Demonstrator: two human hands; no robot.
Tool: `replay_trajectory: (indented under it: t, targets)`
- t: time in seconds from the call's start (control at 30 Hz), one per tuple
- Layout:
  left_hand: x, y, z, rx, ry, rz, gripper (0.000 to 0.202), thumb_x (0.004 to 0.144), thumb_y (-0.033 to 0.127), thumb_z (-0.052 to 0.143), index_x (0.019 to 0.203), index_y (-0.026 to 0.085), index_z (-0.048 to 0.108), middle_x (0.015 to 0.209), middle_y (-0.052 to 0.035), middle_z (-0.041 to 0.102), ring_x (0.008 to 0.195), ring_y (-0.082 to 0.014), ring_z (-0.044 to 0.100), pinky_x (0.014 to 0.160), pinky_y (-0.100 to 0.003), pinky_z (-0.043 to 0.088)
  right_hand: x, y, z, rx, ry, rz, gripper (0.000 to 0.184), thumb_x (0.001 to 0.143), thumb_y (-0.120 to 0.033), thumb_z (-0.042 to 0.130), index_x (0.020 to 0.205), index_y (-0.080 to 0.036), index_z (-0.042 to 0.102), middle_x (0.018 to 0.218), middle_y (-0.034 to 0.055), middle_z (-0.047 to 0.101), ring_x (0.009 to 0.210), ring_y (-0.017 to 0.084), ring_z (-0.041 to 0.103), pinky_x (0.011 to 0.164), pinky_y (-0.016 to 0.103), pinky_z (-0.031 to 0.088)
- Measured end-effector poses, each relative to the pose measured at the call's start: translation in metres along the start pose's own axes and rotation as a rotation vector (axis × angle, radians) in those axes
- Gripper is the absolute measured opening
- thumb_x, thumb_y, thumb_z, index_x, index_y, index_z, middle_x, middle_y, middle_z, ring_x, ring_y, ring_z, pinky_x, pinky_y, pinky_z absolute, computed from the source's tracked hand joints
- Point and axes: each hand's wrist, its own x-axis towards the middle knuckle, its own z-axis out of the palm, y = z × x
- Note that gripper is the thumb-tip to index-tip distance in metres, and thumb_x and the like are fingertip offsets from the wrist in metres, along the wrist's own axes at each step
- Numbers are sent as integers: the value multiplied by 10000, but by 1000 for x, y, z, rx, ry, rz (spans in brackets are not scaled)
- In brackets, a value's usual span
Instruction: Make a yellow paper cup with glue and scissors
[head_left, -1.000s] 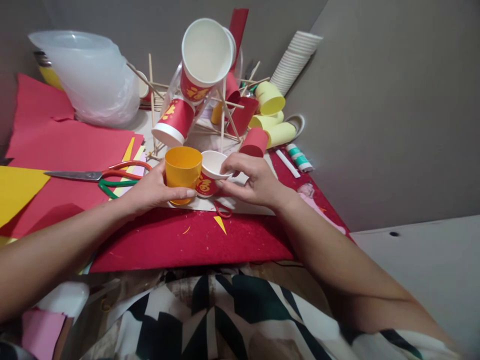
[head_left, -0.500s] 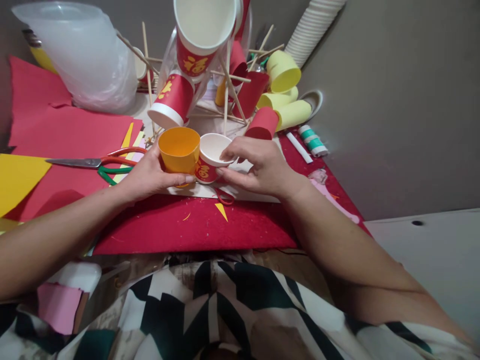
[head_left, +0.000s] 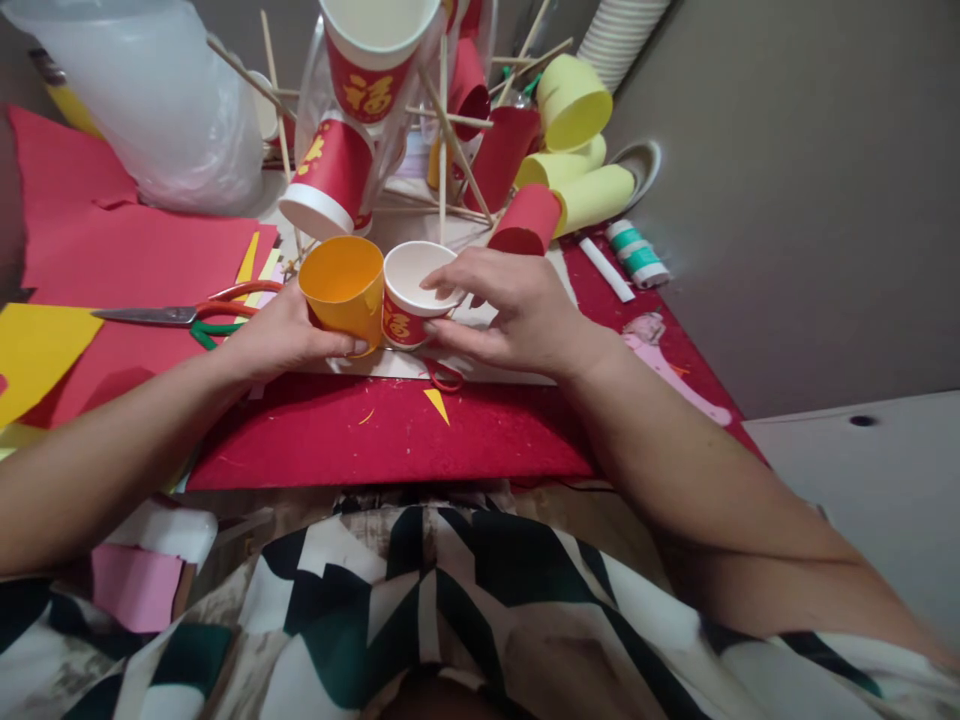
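My left hand [head_left: 281,335] is curled around the orange cup [head_left: 345,305], left of centre in the frame, with the thumb across its near side. My right hand [head_left: 517,310] pinches the red paper cup [head_left: 401,325] at its right side, thumb outside and fingers over the white rim. The two cups stand side by side, mouths up; I can't tell whether their rims touch. Gold lettering shows on the red one.

Just below them, near the centre, lie a red loop [head_left: 444,377] and a pointed yellow scrap [head_left: 436,406] on the red cloth [head_left: 487,450]. Left of my left hand, scissors [head_left: 150,316] with red and green handles rest on red paper [head_left: 120,270], their tip by a yellow sheet [head_left: 45,350] at the left edge.

Above my hands, at top centre, a tilted cup [head_left: 330,175] sits under another cup [head_left: 371,85], with wooden sticks [head_left: 454,135] to their right. Further right are a red tube [head_left: 529,220], yellow tubes [head_left: 596,200] and a green-and-white roll [head_left: 637,253]. A cloudy plastic container [head_left: 180,120] fills the upper left; a white stack [head_left: 622,40] leans at the upper right.
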Motion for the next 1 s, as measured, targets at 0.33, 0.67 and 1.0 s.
replay_trajectory:
  t: [0.33, 0.67, 1.0]
  targets:
    - [0, 0, 1, 6, -25, 33, 548, 633, 366, 870, 1121, 175, 706, 1209, -80, 740, 1177, -314, 659, 1084, -439, 500, 0, 0, 4, -89, 3, -23, 281, 915, -406, 616, 1067, -178, 679, 913, 84, 730, 825, 240, 663, 704, 340, 451]
    - [-1, 3, 0, -72, -20, 0, 569, 637, 430, 874, 1119, 178, 707, 1237, -96, 739, 1157, -315, 677, 1034, -404, 542, -3, 5, 9, -67, 66, -38, 344, 916, -409, 617, 1171, -185, 670, 1059, 103, 747, 949, 270, 695, 761, 366, 514]
    - [4, -6, 1, -311, 58, 68, 543, 607, 384, 924, 1051, 163, 705, 1065, -62, 773, 997, -267, 719, 903, -368, 595, -4, 6, 7, -10, 96, -20, 407, 904, -417, 650, 1206, -147, 682, 1107, 114, 766, 965, 252, 725, 811, 359, 558]
